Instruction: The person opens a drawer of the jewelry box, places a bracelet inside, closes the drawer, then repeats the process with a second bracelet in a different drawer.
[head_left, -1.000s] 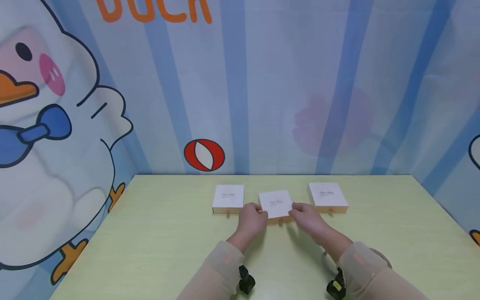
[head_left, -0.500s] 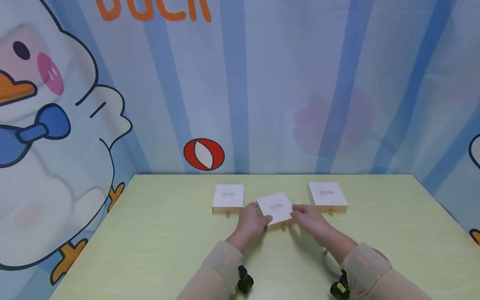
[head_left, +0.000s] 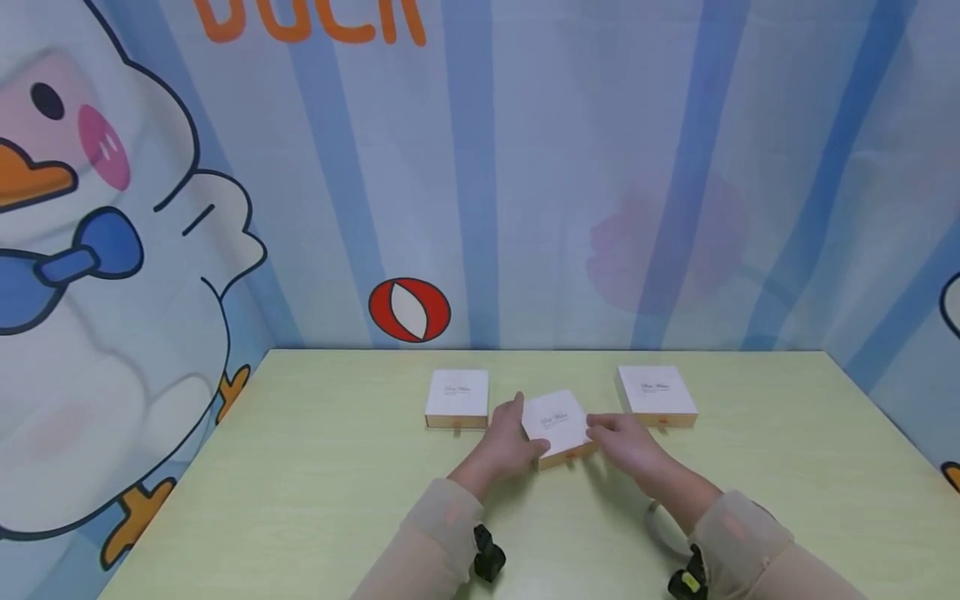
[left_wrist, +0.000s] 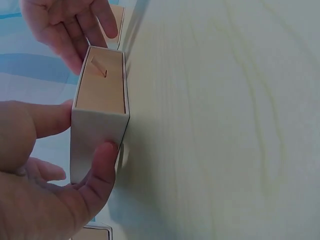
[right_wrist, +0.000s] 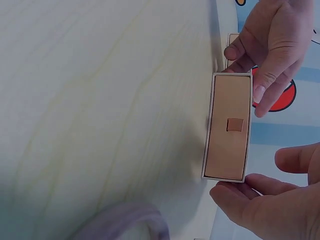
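Observation:
A white drawer box (head_left: pixel 557 423) with a tan drawer front and small pull tab is between my hands, turned at an angle to the table. My left hand (head_left: pixel 504 442) holds its left end, thumb near the front corner on top and fingers at the side. In the left wrist view, thumb and fingertips press on the box (left_wrist: pixel 102 82). At the right end is my right hand (head_left: pixel 633 446). In the right wrist view its fingertips (right_wrist: pixel 227 195) touch the box's end, while the thumb (right_wrist: pixel 290 160) stands off it. I cannot tell whether the box touches the table.
Two similar white boxes lie on the pale wooden table (head_left: pixel 300 467): one box at back left (head_left: pixel 457 398) and another box at back right (head_left: pixel 656 395). A blue striped cartoon backdrop (head_left: pixel 540 167) rises behind. A grey loop (right_wrist: pixel 120 220) is near the right wrist.
The middle box has turned anticlockwise and come slightly nearer. My left thumb has slid onto its front corner and the left index finger has straightened. The other boxes stay put.

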